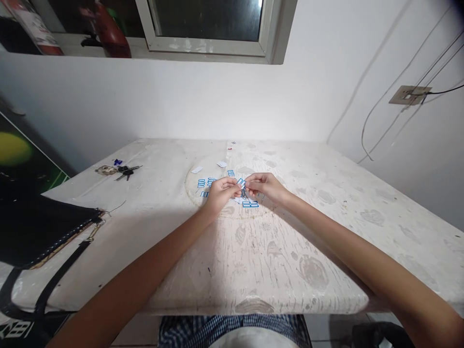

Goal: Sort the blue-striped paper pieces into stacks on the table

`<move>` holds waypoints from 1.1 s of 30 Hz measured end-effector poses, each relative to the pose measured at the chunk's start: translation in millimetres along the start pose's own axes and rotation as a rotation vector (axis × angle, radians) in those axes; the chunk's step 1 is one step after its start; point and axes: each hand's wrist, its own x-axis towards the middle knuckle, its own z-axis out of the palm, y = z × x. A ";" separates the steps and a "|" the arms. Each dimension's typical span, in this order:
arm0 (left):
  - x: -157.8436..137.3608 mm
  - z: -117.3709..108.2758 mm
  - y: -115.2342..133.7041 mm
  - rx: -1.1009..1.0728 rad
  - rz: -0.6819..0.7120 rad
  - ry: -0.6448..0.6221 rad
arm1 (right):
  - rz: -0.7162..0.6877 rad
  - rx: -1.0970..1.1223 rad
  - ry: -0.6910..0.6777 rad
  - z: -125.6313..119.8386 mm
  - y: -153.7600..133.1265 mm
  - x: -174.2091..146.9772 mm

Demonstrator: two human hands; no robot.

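My left hand [222,192] and my right hand [265,186] meet over the middle of the table. Their fingers pinch a small white piece with blue borders [241,183], which looks like a paper label. Below it lies a blue-bordered label strip [250,204], partly by my right fingers. To the left of my left hand are several similar labels [201,183]. Another blue-bordered label [231,172] lies just beyond my hands. Two plain white slips, a left one [196,170] and a right one [222,164], sit farther back. Print on the labels is too small to read.
The table [253,270] has a patterned plastic cover. Keys [126,171] lie at the left, with a black bag [47,227] and its strap nearer me. A wall socket [409,95] with hanging cables is at the right. A red bottle [110,34] stands on the window ledge.
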 end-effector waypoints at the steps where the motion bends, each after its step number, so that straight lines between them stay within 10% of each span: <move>1: 0.0 0.2 -1.2 0.033 0.000 -0.032 | -0.018 -0.020 0.006 0.3 -0.1 -0.2; 5: -1.7 1.9 -2.1 0.123 -0.032 -0.200 | -0.120 -0.118 -0.004 2.2 -0.4 -1.6; 11: -3.1 -1.5 5.9 -0.140 -0.085 -0.112 | -0.210 -0.135 -0.010 4.4 -2.8 -5.7; 18: -1.9 -4.0 5.1 -0.226 -0.099 -0.165 | -0.093 0.054 -0.256 11.5 4.3 -9.1; 33: -1.3 -0.5 -2.8 0.039 0.103 -0.010 | 0.018 0.111 -0.252 7.1 8.4 -0.3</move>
